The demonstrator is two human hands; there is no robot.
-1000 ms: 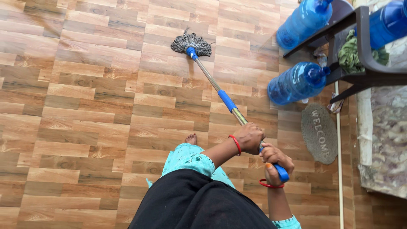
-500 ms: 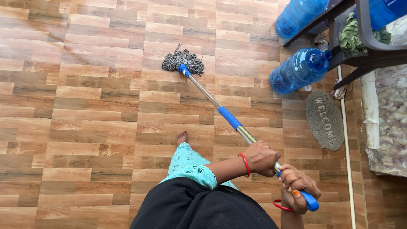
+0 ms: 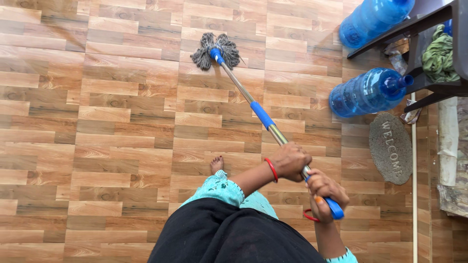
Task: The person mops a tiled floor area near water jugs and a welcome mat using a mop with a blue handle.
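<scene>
Left hand [image 3: 291,160] clenched around silver metal mop pole with blue sleeves [image 3: 261,114], right hand [image 3: 325,193] just behind, gripping its blue end, grey string mop head [image 3: 216,50] on wood-pattern floor [image 3: 97,122], far end of pole from both hands, blue plastic water jug [image 3: 366,92] right of pole

Mop head [image 3: 216,50] sits on the floor [image 3: 97,122] ahead of you, handle [image 3: 253,104] running back to your hands: left hand [image 3: 290,160] ahead of right hand [image 3: 325,192]. Two bottles [image 3: 368,92] and doormat [image 3: 391,148] lie right.
</scene>
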